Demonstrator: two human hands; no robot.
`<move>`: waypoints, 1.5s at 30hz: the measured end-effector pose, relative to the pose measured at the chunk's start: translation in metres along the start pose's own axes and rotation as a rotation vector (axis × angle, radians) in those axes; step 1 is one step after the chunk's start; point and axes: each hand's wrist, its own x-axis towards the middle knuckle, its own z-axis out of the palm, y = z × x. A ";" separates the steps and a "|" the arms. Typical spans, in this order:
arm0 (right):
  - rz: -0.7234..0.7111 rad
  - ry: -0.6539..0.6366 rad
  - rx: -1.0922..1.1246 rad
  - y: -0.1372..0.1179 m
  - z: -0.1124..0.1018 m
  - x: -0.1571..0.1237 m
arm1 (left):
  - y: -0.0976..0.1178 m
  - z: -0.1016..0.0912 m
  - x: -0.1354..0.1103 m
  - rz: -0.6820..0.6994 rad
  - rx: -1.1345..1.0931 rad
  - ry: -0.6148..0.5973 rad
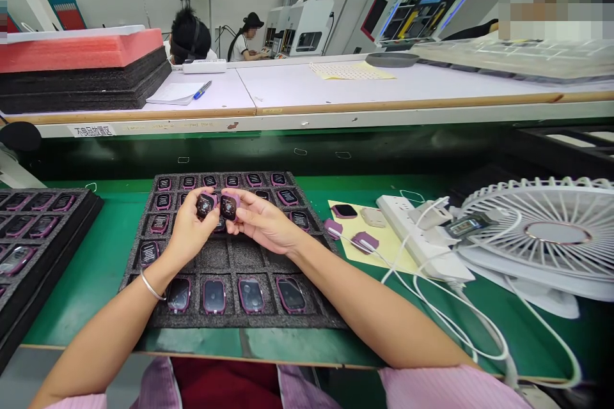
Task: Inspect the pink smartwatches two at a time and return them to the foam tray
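Over a black foam tray (230, 255) on the green belt, my left hand (189, 233) pinches one purple smartwatch body (205, 205). My right hand (261, 220) pinches a second purple watch body (228, 207) right beside it. Both watches face up toward me, almost touching. The tray's pockets hold several more purple watch bodies (251, 294) along its near row, far rows and left side. The middle pockets under my hands are bare foam.
A second foam tray of watches (29, 230) lies at the left. A yellow sheet (378, 239) with loose watch bodies, a white power strip (417, 230) with cables and a white fan (542, 230) sit at the right. Two people work beyond the raised bench (307, 86).
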 end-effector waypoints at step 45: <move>-0.105 0.188 -0.207 0.006 -0.007 0.007 | 0.006 -0.004 0.001 -0.282 -0.464 -0.101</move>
